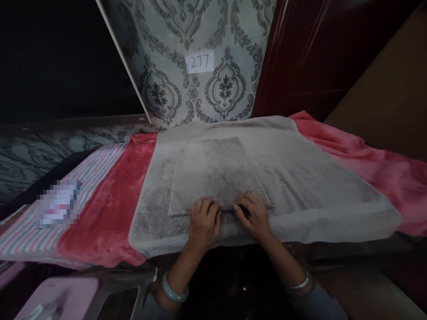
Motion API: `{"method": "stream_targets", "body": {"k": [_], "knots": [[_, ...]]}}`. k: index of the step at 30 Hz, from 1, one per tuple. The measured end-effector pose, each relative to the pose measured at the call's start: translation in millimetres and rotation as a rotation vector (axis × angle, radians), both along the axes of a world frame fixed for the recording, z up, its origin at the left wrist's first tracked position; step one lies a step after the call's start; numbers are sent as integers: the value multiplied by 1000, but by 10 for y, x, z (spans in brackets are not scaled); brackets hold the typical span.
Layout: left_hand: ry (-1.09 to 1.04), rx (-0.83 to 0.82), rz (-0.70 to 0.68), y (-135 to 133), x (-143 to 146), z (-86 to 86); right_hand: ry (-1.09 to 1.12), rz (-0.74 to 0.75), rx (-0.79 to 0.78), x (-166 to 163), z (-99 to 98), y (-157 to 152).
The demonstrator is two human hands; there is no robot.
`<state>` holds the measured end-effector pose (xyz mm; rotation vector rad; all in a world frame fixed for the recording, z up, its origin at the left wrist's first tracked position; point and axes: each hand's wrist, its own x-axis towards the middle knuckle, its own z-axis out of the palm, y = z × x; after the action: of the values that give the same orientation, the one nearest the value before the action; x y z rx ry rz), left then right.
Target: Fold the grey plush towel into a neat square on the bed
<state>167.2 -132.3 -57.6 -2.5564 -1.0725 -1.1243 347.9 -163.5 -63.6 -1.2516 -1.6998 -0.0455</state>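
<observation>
Gray fleece piece [213, 173] is lying flat on top of a larger gray cloth [307, 191], sitting left of that cloth's middle, near edge facing the person. Left hand [204, 222] is pinching the near edge right of its left corner, fingers curling and bunching side by side, thumb closing in by the index finger. Right hand [252, 215] is gripping the same edge toward its right corner, fingers bending close together, thumb tip meeting the index tip at the fabric, small dark gap showing inside the curl. A short stretch of edge is running between the hands. Larger gray cloth is covering most of the surface, creasing right of the piece, its front border drooping over the near side.

Red fleece [106, 200] is showing along the left, pinkish-red fleece [363, 164] is bunching on the right. Further left, a striped cloth [96, 166] is spreading out, with a pixelated item [60, 204] resting on it; can't tell what.

Behind, damask wallpaper [160, 66] is filling the middle, a paper label [200, 61] reading "277" sticking to it. A big black panel [60, 58] with a pale edge is standing upper left; a glossy dark red panel [310, 53] is leaning into view upper right, a brown surface [383, 98] sitting beyond. Bottom left, a pink seat-like object [70, 289] is poking in. Lighting is running dim.
</observation>
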Motion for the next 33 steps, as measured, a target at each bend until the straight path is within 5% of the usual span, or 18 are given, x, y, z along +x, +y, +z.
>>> {"method": "stream_targets", "body": {"k": [8, 16, 22, 27, 33], "knots": [[-9, -70, -60, 11, -2, 111, 54, -59, 30, 2, 63, 69], [260, -111, -30, 80, 288, 183, -122, -111, -177, 52, 112, 420], [140, 7, -40, -141, 213, 0, -104, -91, -164, 63, 31, 369], [-3, -35, -137, -99, 23, 71, -141, -42, -160, 76, 69, 324], [213, -131, 69, 122, -155, 123, -355, -40, -239, 22, 92, 160]]}}
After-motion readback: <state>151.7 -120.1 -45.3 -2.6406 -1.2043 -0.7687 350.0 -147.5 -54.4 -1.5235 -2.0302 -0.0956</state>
